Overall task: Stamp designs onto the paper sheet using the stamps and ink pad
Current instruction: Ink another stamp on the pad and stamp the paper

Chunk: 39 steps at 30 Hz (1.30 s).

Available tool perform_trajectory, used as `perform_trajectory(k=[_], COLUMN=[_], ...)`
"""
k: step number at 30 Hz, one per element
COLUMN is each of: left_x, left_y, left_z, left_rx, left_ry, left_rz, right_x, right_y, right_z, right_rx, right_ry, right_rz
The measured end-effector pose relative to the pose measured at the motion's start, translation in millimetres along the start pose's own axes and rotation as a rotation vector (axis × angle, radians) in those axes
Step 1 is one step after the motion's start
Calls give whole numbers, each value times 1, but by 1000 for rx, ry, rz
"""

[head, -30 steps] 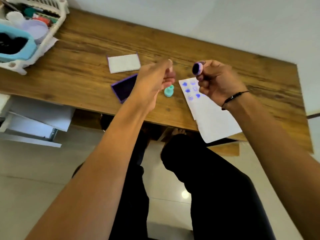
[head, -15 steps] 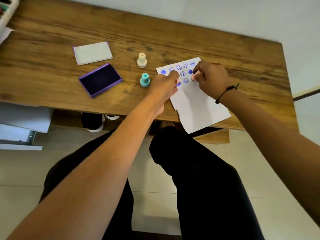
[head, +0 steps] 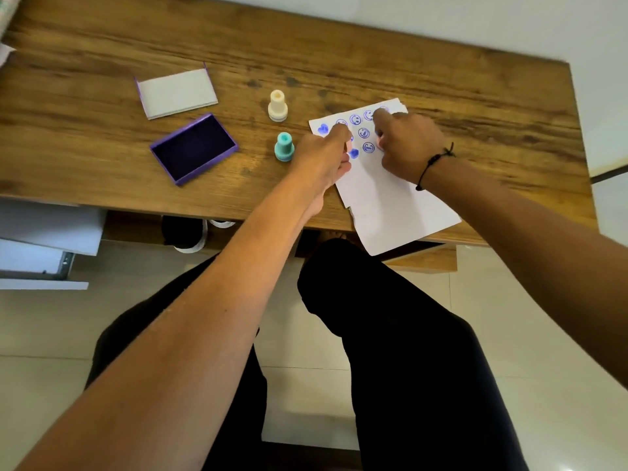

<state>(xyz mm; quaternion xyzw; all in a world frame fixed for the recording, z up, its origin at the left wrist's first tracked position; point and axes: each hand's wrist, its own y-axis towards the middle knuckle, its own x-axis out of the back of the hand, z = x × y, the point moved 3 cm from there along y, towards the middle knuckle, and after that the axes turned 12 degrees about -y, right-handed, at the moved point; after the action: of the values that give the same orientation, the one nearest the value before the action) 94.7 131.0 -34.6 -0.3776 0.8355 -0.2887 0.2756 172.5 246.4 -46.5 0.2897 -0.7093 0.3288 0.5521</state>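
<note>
The right hand point(head: 407, 144) hides whatever it grips, and both hands cover several prints on the paper sheet point(head: 390, 198). A white basket point(head: 8, 15) at the far left is cut off by the edge.

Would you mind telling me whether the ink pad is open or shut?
Open: the ink pad shows its dark inked surface, and its lid lies apart behind it.

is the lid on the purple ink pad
No, the purple rectangular ink pad lies open with its dark inked surface showing, and its white-lined lid rests apart from it on the wooden table.
</note>
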Motion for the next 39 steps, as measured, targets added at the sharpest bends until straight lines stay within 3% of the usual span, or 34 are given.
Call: perform_trajectory(k=[7,18,20,25,30,35,39], left_x=[-3,-3,-1,9,15,27,39], left_y=[-5,-8,-8,-10,-20,-27,-29], left_z=[-4,-3,-3,-8,-18,-27,-32], left_rx=[8,21,26,-8,-71,-97,-114], left_ry=[26,23,-5,-21,-89,-193,-200], left_rz=[5,36,48,65,181,303,284], right_x=[6,11,14,41,60,78,81], right_y=[3,3,4,0,-21,-27,-26], right_z=[2,3,-4,-36,-13,25,42], right_rx=[96,53,13,-245,-319,-251,-202], right_ry=[-148,-154,-58,538,1165,1307,1278], right_rz=[72,205,204,-81,22,86,101])
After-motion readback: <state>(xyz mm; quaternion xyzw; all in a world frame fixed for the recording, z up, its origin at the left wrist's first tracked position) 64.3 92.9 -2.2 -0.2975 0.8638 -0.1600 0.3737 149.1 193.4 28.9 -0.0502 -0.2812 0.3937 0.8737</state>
